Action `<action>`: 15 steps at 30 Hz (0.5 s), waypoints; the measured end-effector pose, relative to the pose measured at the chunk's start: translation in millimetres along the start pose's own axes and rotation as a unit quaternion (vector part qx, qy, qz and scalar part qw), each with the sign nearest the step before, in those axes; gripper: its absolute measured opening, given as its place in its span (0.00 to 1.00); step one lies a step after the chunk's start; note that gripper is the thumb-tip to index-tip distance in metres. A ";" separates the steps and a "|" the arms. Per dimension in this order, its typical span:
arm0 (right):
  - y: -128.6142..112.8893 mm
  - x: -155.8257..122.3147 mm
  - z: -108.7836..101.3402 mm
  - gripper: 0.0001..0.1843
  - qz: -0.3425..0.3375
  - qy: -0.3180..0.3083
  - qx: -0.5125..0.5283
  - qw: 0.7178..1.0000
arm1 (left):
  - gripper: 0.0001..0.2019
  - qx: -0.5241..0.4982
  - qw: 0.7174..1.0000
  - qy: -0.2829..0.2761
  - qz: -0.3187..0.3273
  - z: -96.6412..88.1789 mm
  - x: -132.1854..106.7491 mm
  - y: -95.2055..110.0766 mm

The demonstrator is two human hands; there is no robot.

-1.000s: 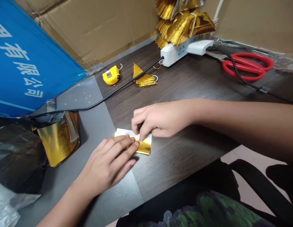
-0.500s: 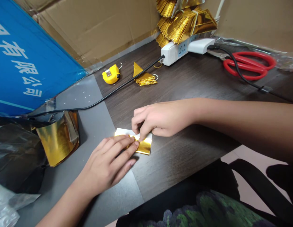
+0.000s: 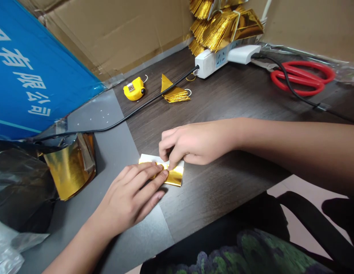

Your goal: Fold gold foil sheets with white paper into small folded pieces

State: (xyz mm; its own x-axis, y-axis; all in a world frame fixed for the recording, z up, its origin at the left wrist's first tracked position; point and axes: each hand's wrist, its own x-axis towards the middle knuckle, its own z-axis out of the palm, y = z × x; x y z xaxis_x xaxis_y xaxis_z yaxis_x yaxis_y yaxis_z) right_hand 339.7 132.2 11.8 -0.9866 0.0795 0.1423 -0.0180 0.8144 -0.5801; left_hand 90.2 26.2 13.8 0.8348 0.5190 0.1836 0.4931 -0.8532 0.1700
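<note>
A small folded piece of gold foil paper with a white underside lies on the dark wooden table. My left hand lies flat on its left part, fingers stretched out and pressing it down. My right hand is curled over the paper's upper edge, its fingertips pinching a fold of the paper. Most of the sheet is hidden under both hands.
A stack of gold foil sheets sits in a dark bag at the left. Farther back lie a yellow tape measure, a folded gold piece, a white power strip with black cable, red scissors and bundles of gold pieces.
</note>
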 end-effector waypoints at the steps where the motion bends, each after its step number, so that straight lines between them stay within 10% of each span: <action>1: -0.4 0.2 -0.2 0.26 0.001 -0.001 -0.002 1.000 | 0.16 -0.002 1.000 0.000 0.001 0.2 0.5 -0.3; 15: -3.4 1.9 -0.4 0.25 0.016 0.000 -0.008 1.000 | 0.16 -0.007 1.000 0.005 0.004 0.0 1.9 0.4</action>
State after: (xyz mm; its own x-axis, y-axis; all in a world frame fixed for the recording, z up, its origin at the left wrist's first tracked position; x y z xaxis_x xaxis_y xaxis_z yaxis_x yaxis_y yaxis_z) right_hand 338.0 129.8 14.3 -0.9866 0.1054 0.1249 0.0152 0.8200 -0.5721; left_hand 91.9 26.9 14.3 0.8361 0.5132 0.1938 0.4834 -0.8563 0.1819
